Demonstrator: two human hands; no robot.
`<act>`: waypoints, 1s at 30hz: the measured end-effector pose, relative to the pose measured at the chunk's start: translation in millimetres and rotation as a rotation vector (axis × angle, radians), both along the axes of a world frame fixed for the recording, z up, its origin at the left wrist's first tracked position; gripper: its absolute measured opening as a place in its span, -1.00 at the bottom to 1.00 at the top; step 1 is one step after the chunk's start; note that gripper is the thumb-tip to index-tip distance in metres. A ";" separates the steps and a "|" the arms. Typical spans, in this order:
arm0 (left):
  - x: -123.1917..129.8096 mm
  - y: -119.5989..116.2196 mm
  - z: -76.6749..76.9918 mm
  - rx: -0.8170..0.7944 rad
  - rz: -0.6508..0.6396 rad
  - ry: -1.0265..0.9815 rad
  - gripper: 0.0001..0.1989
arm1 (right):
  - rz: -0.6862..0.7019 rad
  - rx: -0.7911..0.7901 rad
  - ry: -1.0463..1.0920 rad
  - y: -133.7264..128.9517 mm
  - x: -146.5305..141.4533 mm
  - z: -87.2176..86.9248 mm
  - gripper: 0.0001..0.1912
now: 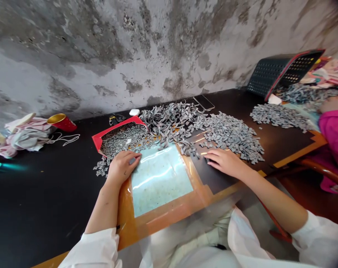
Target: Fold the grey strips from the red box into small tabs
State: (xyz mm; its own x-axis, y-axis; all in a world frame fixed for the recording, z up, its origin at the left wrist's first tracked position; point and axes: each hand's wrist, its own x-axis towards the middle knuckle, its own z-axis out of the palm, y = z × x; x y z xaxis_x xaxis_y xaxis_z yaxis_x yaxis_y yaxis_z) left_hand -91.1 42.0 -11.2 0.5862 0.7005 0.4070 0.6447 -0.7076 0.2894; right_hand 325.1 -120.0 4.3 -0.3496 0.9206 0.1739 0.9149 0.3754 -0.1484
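My left hand [123, 166] rests at the upper left edge of a pale blue sheet [160, 178], beside small grey pieces [124, 138] in a red-edged tray [100, 143]. Its fingers are bent toward the thumb; whether anything is between them is too small to tell. To the right of the sheet, my right hand [223, 160] lies low over the dark table, fingers a little apart, with nothing visible in them. Just beyond it is a heap of grey pieces [233, 136]. Grey strips [169, 117] are piled behind the sheet.
A phone [204, 102] lies near the wall. At the left are a red cup [63, 123], a white cord and bundled cloths [32, 134]. A tipped black basket [283, 72], another grey heap [280, 116] and a person's pink clothing [335, 137] are at the right.
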 end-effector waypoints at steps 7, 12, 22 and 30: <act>0.6 1.7 -3.0 -0.013 -0.003 -0.016 -0.76 | -0.191 0.074 -0.005 33.9 -25.8 26.0 -0.37; 0.9 0.8 -0.6 -0.040 -0.005 -0.005 -0.76 | -0.333 -0.066 -0.105 59.4 -93.6 25.4 -0.23; 1.0 1.6 -2.2 -0.062 0.009 -0.001 -0.74 | -0.270 -0.069 0.194 74.0 -91.4 11.6 -0.65; 1.7 -0.6 0.1 -0.077 0.010 -0.031 -0.73 | -0.129 -0.199 0.704 89.2 -77.5 21.3 -0.59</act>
